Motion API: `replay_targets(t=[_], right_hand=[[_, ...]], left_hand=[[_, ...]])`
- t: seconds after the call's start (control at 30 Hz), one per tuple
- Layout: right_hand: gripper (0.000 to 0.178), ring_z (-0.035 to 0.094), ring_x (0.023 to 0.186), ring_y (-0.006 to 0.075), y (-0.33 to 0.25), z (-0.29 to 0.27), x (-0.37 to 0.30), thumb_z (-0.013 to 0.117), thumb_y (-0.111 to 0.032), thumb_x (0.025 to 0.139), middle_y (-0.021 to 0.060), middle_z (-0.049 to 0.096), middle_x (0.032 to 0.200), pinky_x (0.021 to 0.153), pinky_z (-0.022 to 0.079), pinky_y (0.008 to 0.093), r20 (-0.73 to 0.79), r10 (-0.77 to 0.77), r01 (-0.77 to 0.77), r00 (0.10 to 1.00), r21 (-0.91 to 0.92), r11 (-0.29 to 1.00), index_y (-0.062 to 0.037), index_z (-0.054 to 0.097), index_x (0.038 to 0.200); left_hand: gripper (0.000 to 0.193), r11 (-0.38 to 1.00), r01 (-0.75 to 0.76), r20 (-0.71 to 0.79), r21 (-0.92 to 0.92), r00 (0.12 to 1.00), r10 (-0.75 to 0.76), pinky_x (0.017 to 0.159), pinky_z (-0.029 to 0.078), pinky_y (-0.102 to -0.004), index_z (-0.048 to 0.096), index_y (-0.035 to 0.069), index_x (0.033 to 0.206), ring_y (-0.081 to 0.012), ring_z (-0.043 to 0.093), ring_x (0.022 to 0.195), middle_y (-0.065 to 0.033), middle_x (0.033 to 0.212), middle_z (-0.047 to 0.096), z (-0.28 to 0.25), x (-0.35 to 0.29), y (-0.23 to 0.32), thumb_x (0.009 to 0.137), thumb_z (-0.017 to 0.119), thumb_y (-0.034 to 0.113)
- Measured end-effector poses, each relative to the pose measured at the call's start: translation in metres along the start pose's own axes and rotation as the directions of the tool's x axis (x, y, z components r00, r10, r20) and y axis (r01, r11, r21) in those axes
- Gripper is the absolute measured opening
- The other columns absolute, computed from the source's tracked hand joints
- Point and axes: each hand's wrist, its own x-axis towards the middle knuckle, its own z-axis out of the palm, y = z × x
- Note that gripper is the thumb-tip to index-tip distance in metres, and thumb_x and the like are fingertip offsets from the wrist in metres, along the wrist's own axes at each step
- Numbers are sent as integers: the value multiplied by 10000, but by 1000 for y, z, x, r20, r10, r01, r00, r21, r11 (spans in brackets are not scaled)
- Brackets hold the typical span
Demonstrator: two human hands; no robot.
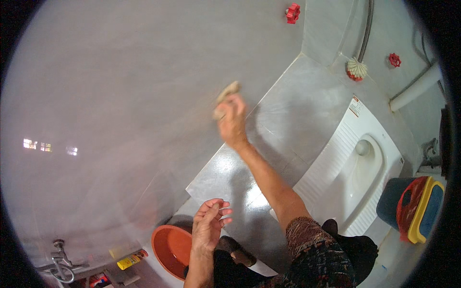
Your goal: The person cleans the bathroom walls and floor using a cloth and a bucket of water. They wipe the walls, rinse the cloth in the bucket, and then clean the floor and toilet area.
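My right hand (233, 126) is stretched out and closed round a beige cloth (229, 90), which it presses against the grey tiled wall (134, 86) a little above the floor edge. Lower down and nearer to me, my left hand (207, 224) hovers with its fingers loosely bent and apart, nothing in them. Just beside its wrist stands an orange-red plastic basin (165, 231); its right side is partly hidden behind my left arm.
A white squat toilet (326, 192) is set into the raised tiled floor on the right. Beyond it stands a dark bin (394, 201) with a yellow rim. A yellow bottle (128, 261) lies near a metal tap (60, 254) at lower left. Red valve handles (293, 13) project from the walls.
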Motion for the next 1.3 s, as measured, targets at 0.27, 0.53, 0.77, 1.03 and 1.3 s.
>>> replay_targets(t=[0.27, 0.53, 0.77, 1.03, 1.3], right_hand=[[464, 327, 1195, 366, 73, -4, -1, 555, -79, 807, 200, 347, 1270, 1004, 260, 474, -10, 658, -649, 753, -182, 739, -9, 369, 1227], [375, 338, 1222, 360, 14, 32, -134, 530, -105, 830, 191, 327, 1387, 965, 307, 483, 266, 497, -270, 826, -588, 763, -12, 469, 1187], [344, 471, 1072, 262, -91, -13, -236, 499, -231, 837, 106, 503, 1192, 861, 379, 435, 736, -13, -65, 677, 78, 995, -92, 530, 1150], [330, 365, 1241, 249, -9, -160, -208, 535, -223, 872, -15, 436, 1313, 1010, 285, 439, 964, -252, -60, 80, 257, 965, -198, 503, 1200], [642, 419, 1175, 277, 57, -292, -94, 669, -199, 763, 43, 397, 1334, 914, 381, 453, 939, 328, 612, -100, -202, 765, -239, 395, 1343]], left_hand=[[220, 999, -34, 17, -29, 999, 34, 683, 526, -342, 591, 64, 995, -205, 623, 826, -89, 970, 628, -11, -11, 6, 858, 630, 232], [235, 996, -75, -16, -55, 997, 75, 676, 532, -332, 589, 56, 1004, -198, 629, 817, -88, 961, 632, -22, -28, 12, 852, 636, 230], [243, 994, -105, -27, -41, 994, 104, 643, 539, -322, 579, 74, 1018, -180, 619, 799, -73, 952, 627, -24, -19, 9, 849, 641, 237], [212, 993, -114, -28, -20, 993, 114, 650, 516, -298, 570, 61, 1007, -169, 602, 803, -79, 949, 620, -14, -12, 16, 864, 617, 211], [234, 990, -124, 50, 65, 991, 121, 649, 506, -294, 594, 105, 1009, -149, 598, 804, -35, 946, 629, 10, 1, 10, 852, 630, 275]])
